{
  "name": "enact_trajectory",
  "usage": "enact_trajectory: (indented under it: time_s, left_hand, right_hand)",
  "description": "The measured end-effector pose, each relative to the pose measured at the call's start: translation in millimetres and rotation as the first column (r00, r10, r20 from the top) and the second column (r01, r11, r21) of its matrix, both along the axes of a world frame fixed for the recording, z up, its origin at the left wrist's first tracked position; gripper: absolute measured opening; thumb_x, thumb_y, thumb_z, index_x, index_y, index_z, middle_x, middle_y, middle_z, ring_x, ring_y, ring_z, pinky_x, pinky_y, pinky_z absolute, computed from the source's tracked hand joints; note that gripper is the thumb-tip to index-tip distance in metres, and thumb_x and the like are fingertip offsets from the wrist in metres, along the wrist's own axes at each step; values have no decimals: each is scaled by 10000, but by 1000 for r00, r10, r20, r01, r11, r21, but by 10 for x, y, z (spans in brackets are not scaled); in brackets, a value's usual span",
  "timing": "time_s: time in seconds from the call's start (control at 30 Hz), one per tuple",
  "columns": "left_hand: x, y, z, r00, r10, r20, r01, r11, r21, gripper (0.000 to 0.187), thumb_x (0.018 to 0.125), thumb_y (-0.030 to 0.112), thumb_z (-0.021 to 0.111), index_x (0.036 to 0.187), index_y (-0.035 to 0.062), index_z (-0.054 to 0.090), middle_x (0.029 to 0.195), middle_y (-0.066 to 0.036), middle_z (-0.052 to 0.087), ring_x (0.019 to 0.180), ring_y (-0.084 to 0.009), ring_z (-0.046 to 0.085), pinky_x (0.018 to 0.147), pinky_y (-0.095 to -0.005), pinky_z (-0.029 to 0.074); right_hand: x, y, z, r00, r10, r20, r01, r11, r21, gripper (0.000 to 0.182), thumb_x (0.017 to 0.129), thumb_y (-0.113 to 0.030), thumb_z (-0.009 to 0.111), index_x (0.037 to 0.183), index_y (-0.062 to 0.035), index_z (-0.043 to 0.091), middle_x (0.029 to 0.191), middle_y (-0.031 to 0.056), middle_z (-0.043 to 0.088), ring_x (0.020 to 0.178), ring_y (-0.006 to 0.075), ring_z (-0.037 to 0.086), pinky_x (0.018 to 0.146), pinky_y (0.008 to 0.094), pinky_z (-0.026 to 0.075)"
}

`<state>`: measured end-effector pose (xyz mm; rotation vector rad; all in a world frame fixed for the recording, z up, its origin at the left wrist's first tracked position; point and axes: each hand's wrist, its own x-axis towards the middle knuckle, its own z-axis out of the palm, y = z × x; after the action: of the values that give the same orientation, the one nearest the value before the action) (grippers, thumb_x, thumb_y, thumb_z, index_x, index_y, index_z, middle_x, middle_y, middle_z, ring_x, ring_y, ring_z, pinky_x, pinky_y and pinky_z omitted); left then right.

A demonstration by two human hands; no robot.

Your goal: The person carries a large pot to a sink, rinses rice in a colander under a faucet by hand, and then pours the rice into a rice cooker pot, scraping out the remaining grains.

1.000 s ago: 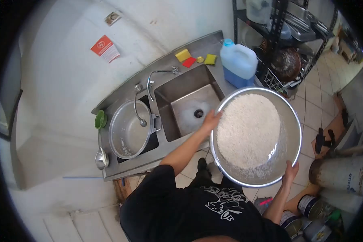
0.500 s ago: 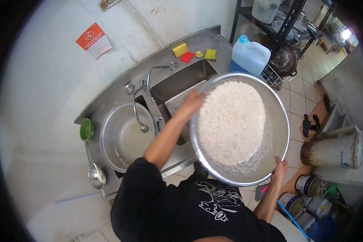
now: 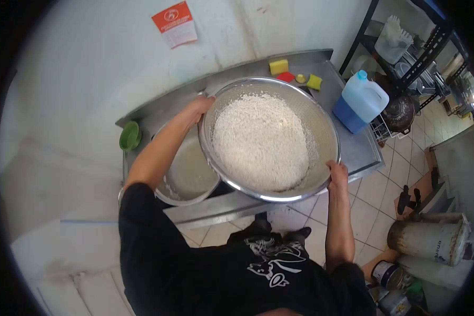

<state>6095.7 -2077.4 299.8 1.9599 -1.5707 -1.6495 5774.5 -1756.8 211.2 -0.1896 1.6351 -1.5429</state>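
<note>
Swinging leftward since a second ago, the rice-filled steel bowl (image 3: 268, 139) is now hovering over the sink and wide pot (image 3: 187, 176), nothing tipped out yet. Left hand (image 3: 199, 108) and right hand (image 3: 337, 174) are both gripping its rim.

Two bowls (image 3: 321, 131) (image 3: 129, 137), perhaps three sponges (image 3: 278, 66).

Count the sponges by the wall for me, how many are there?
3 for sure. A yellow sponge on the left, a red one beside it, and a yellow-green one on the right. The big bowl of rice could be hiding more.
</note>
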Motion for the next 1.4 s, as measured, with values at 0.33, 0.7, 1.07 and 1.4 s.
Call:
enact_trajectory:
  time_s: [0.33, 0.7, 1.07, 1.4]
  left_hand:
    - [201, 273, -1229, 980, -37, -195, 37, 999, -2, 511, 923, 338, 509, 1195, -94, 480, 1089, -205, 593, 974, -267, 581, 828, -391, 462]
    - [-451, 111, -2591, 888, -88, -451, 43, 993, -110, 439, 935, 328, 477, 1175, -40, 487, 1111, -169, 565, 991, -242, 549, 836, -368, 443]
    - [-2348, 1591, -1657, 918, 57, -393, -117, 985, -129, 292, 957, 267, 441, 1143, 41, 437, 988, -124, 544, 900, -223, 535, 778, -386, 462]
    - [-4727, 2464, -1649, 902, -93, -422, -1, 976, -219, 327, 953, 224, 462, 1161, -27, 432, 1038, -153, 547, 952, -233, 540, 817, -367, 459]
  right_hand:
    - [23, 75, 229, 967, -83, -242, 98, 994, 50, 251, 732, 5, 525, 975, 41, 576, 863, 97, 631, 733, 174, 612, 625, 286, 490]
    - [-8, 332, -827, 814, -350, -464, 401, 916, 13, 159, 758, -48, 557, 879, 53, 581, 749, 63, 596, 647, 124, 541, 595, 268, 438]
    - [-2374, 1557, -1020, 873, -152, -464, 207, 976, 69, 274, 779, -79, 549, 1016, 58, 533, 856, 131, 596, 698, 193, 576, 601, 313, 473]
    - [-4533, 2437, -1083, 903, -338, -264, 380, 916, 126, 119, 782, -122, 582, 824, -14, 556, 683, 7, 514, 603, 109, 477, 545, 275, 392]
